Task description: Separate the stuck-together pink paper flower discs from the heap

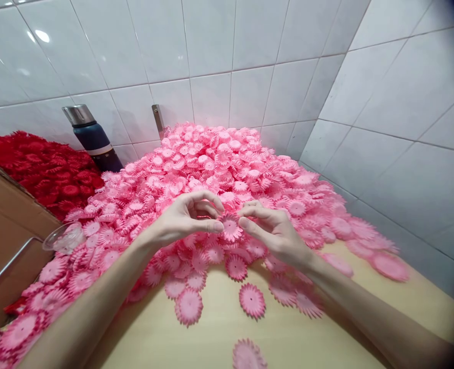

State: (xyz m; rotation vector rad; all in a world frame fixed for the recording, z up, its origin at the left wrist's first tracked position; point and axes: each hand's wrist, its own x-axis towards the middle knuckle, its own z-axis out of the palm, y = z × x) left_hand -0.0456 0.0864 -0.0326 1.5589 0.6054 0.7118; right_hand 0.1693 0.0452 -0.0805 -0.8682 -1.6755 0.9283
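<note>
Between my two hands is a pink fringed flower disc, its face turned toward me. My left hand pinches its left edge between thumb and fingers. On the opposite edge, the thumb and fingers of my right hand close on the same disc. Behind and below the hands spreads a large heap of similar pink discs. Several loose ones lie on the pale wooden table in front, among them a pink disc with a dark centre hole.
A dark blue bottle with a metal cap stands at the back left, beside a pile of red discs. A cardboard box and a clear plastic cup are at left. Tiled walls bound the back and right.
</note>
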